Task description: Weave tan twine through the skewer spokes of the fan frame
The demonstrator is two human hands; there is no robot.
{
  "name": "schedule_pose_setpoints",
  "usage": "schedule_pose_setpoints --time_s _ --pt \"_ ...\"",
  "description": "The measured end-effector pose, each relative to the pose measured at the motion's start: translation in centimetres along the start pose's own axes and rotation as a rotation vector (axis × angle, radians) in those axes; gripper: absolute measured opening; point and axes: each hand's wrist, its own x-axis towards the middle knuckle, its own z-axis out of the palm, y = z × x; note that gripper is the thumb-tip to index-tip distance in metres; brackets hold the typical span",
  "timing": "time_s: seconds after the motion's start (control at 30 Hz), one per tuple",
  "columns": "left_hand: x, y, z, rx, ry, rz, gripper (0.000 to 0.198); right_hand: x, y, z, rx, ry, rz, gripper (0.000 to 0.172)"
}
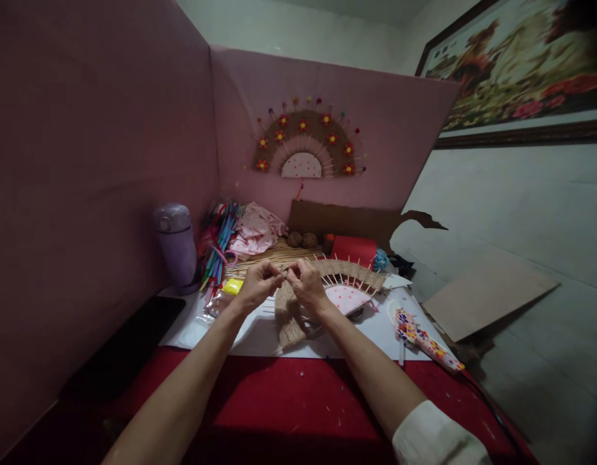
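My left hand (260, 284) and my right hand (305, 284) are close together above the white sheet, fingertips pinched near each other. What lies between the fingertips is too small to make out. Brown woven strip (289, 316) hangs down below and between my hands. To the right, an arched brown band (359, 274) threaded over thin sticks curves around a pink dotted half-circle (347, 298). My right hand partly hides the left side of this fan shape.
A purple bottle (177, 248) stands at left beside colourful pipe cleaners (221, 242) and pink dotted cloth (257, 229). A patterned glue gun (427, 339) lies at right. Behind are red paper (354, 250), twine balls (302, 239) and a finished fan (303, 123) on the pink board.
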Motion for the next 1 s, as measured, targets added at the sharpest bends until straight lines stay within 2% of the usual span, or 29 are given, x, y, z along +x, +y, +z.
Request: schedule_pose_setpoints --time_s 0.23,0.4,0.5,0.6,0.67,0.73,0.8,0.87,0.93,1.0 --pt "0.0 0.7 -1.2 -0.147 -0.015 -0.016 0.033 1.5 -1.0 0.1 0.206 -0.044 0.102 0.01" --pt "0.2 0.2 -1.8 -0.092 -0.004 0.025 0.028 2.3 -1.9 0.0 0.334 -0.104 0.249 0.009" --pt "0.1 0.1 -1.5 0.214 0.05 0.103 0.02 2.5 -2.0 -0.2 0.216 -0.093 0.277 0.01" --pt "-0.3 0.5 -0.8 0.817 0.082 0.317 0.016 2.5 -2.1 -0.6 0.029 -0.084 0.278 0.01" --pt "-0.7 0.9 -0.3 1.191 0.058 0.434 0.014 2.5 -2.4 -0.9 -0.05 -0.121 0.289 0.009" --pt "-0.9 1.0 0.2 1.428 0.047 0.476 0.013 2.4 -2.6 -1.0 -0.072 -0.152 0.296 0.01" --pt "-1.0 0.9 0.3 1.53 0.077 0.484 0.015 2.3 -2.9 -1.0 -0.038 -0.15 0.291 0.011" --pt "-1.0 0.6 0.2 1.516 0.145 0.485 0.016 2.3 -3.1 -0.8 0.072 -0.137 0.297 0.011" --pt "-0.8 0.1 -0.2 1.433 0.227 0.488 0.016 2.3 -3.3 -0.4 0.281 -0.149 0.369 0.009" --pt "-0.7 -0.3 -0.5 1.317 0.3 0.479 0.016 2.3 -3.5 0.1 0.517 -0.186 0.504 0.008"
